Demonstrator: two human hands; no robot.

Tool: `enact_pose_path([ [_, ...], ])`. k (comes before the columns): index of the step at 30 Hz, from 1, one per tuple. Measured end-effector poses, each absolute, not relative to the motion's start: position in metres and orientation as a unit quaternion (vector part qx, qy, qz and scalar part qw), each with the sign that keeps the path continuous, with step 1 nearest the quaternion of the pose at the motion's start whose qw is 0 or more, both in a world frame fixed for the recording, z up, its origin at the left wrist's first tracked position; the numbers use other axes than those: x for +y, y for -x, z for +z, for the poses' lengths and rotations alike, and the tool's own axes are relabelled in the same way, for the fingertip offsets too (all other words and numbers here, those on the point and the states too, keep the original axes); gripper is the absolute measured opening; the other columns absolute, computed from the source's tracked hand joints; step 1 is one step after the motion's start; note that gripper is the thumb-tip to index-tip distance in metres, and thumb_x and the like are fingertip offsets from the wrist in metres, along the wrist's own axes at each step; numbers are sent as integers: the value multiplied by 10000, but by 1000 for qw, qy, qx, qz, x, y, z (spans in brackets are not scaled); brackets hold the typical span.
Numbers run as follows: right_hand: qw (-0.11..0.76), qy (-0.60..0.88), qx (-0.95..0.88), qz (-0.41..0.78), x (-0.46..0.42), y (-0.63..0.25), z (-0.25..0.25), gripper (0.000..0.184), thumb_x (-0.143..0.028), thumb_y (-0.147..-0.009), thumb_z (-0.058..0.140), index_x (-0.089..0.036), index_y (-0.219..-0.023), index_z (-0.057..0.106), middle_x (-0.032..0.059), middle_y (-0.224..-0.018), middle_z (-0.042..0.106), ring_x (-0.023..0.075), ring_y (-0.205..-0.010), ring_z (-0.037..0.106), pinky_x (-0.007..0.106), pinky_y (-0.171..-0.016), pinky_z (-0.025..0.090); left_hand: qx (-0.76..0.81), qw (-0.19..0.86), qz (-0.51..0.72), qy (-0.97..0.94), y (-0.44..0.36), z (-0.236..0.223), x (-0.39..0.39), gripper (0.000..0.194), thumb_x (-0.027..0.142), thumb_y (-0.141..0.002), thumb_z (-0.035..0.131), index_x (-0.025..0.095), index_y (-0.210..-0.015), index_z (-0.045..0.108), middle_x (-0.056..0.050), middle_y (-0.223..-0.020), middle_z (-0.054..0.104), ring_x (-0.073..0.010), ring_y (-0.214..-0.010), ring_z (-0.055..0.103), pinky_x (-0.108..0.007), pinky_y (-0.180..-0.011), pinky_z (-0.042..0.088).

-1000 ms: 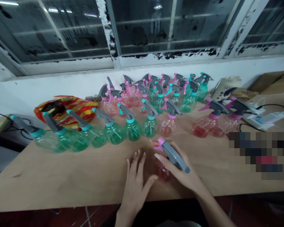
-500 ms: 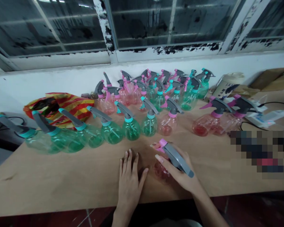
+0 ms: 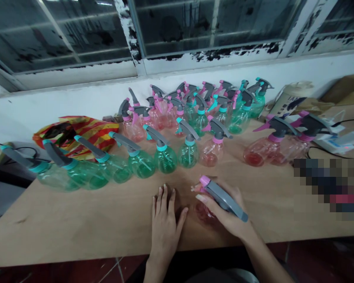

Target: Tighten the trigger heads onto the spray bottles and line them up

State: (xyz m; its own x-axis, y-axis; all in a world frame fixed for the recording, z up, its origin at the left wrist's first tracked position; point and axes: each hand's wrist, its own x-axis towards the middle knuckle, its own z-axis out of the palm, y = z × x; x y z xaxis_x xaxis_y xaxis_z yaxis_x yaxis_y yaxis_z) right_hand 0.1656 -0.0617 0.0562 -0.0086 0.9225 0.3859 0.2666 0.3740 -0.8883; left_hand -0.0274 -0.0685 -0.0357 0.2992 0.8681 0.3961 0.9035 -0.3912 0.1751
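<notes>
From the head camera: the right hand [image 3: 228, 210] grips a pink spray bottle [image 3: 204, 213], its fingers closed over the grey sprayer head [image 3: 224, 198]. The bottle lies tilted near the front edge of the counter [image 3: 76, 212], body low. The left hand [image 3: 165, 222] is open, palm down, just beside the bottle. Beyond both hands stand rows of green spray bottles [image 3: 165, 159] and pink spray bottles [image 3: 209, 153]. A striped plastic bag [image 3: 76, 131] sits at the counter's far left, below a window [image 3: 200, 27].
</notes>
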Motion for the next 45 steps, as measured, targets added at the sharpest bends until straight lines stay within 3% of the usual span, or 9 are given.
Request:
enact_pose_path([
  [5,531,459,-656,277,-62,-163,60,34,-225,-843,667,-240,-831,639,-42,-794,712,107,-708,691,186,-664,531,-553,39,-215,804,28,-36,-68,528,402,-992,419,104,-1426,393,-209,-1504,387,-328,-1411,323,-567,-1083,349],
  [7,529,450,-659,290,-62,-163,61,14,-235,-852,659,-240,-861,651,-35,-818,726,116,-745,705,192,-687,538,-552,38,-215,805,28,-36,-68,525,400,-993,415,103,-1426,395,-210,-1504,388,-330,-1410,326,-568,-1083,350],
  [12,510,471,-635,339,-65,-162,58,191,-274,-864,645,-235,-1049,675,14,-988,757,180,-972,713,239,-794,562,-554,33,-216,803,28,-35,-68,533,413,-986,429,96,-1414,412,-209,-1498,399,-329,-1406,335,-557,-1090,344],
  [21,514,494,-615,337,-66,-161,55,195,-278,-877,623,-247,-1058,689,1,-813,728,219,-1047,686,271,-798,573,-552,38,-216,805,26,-32,-67,530,412,-990,418,87,-1409,414,-225,-1493,400,-337,-1395,352,-573,-1079,349],
  [31,547,492,-626,260,-55,-162,56,166,-265,-881,625,-242,-1040,668,43,-1035,725,220,-984,690,342,-847,547,-549,28,-222,805,28,-31,-67,522,408,-979,441,125,-1417,410,-201,-1496,405,-331,-1395,356,-560,-1087,344],
  [35,552,495,-623,250,-50,-164,56,128,-272,-874,637,-238,-994,665,29,-964,725,198,-913,699,308,-796,549,-549,33,-223,805,28,-31,-67,521,414,-985,428,112,-1410,415,-211,-1486,414,-338,-1393,356,-574,-1083,341],
  [38,552,505,-617,245,-48,-163,56,49,-286,-857,662,-239,-862,648,-6,-807,696,164,-744,684,275,-700,541,-549,35,-218,806,27,-31,-68,523,410,-990,418,106,-1415,405,-216,-1489,408,-342,-1398,344,-583,-1079,341],
  [41,555,515,-609,237,-47,-162,55,114,-299,-860,657,-242,-774,610,-26,-689,643,144,-611,635,267,-618,521,-547,33,-217,808,27,-31,-68,517,400,-991,419,103,-1414,406,-218,-1495,398,-342,-1402,336,-581,-1080,342],
  [45,556,511,-612,236,-46,-162,55,128,-303,-876,630,-245,-764,608,-16,-705,652,158,-636,650,287,-657,533,-548,35,-222,806,27,-32,-67,519,402,-988,427,101,-1411,412,-218,-1490,405,-340,-1404,334,-579,-1083,338],
])
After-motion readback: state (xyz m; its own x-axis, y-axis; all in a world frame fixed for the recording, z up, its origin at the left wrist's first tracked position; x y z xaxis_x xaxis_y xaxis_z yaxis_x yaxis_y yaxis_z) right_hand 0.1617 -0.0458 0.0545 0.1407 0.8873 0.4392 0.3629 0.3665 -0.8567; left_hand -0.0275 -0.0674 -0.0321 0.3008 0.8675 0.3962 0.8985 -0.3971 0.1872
